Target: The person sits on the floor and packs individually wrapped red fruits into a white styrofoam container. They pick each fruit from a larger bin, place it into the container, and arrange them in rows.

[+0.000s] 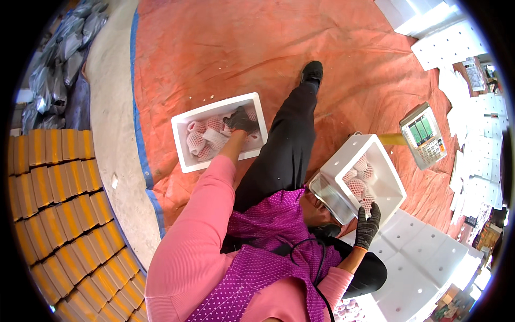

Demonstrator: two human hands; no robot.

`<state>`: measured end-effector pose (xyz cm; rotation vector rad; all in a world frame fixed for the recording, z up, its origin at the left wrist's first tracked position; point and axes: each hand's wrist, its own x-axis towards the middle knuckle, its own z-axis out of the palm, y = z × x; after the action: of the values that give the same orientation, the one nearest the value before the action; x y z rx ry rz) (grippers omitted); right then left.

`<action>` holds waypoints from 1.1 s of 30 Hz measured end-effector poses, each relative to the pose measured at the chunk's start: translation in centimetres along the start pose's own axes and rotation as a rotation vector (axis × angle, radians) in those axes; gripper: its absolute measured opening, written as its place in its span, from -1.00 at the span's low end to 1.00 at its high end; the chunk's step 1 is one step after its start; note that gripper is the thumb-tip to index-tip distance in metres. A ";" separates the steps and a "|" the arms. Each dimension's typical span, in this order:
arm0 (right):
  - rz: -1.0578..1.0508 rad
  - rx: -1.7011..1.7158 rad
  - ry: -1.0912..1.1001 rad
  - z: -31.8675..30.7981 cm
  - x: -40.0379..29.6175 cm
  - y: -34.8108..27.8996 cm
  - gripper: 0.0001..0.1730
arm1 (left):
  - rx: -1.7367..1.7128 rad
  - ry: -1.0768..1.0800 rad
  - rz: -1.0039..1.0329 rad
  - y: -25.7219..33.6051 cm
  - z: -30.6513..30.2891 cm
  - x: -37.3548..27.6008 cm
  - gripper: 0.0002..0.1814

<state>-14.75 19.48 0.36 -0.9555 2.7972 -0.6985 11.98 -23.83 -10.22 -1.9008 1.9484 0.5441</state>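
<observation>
My left hand (240,120), in a dark glove, reaches into a white foam box (216,166) on the orange tarp. It touches the fruit in pink and white foam nets (196,143) there; whether its fingers grip one is hidden. To the right, a second white foam box (342,161) stands on the metal platform of a scale (330,201). Several net-wrapped fruits (356,187) lie along one side of it. At that box's near rim is my gloved right hand (367,227), fingers apart and nothing visible in them.
The digital scale display (423,135) stands beyond the right box on a yellow post (390,139). White foam panels (418,249) lie at lower right, near more netted fruit (349,310). Stacked taped cartons (72,217) line the left. My outstretched leg (287,137) separates the boxes on the tarp (225,48).
</observation>
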 end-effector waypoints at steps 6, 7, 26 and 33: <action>0.066 0.107 -0.014 -1.8 0.4 -2.3 -0.45 | -0.770 0.346 0.125 -4.8 2.5 -1.1 -0.27; 0.092 0.107 -0.007 -2.0 0.3 -2.6 -0.45 | -1.044 0.419 0.164 -5.8 2.8 -1.2 -0.33; 0.101 1.261 -0.034 -4.6 -2.4 -19.5 -0.60 | -1.277 -0.057 1.503 9.4 -5.8 -28.8 -0.21; -0.311 0.352 0.384 -1.3 -3.3 -14.6 -0.75 | -1.622 -0.841 0.721 10.2 -0.5 -28.3 -0.47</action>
<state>-4.32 11.84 8.01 -1.3084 2.6947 -1.5039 2.53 0.37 4.89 -0.7788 1.3896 3.1079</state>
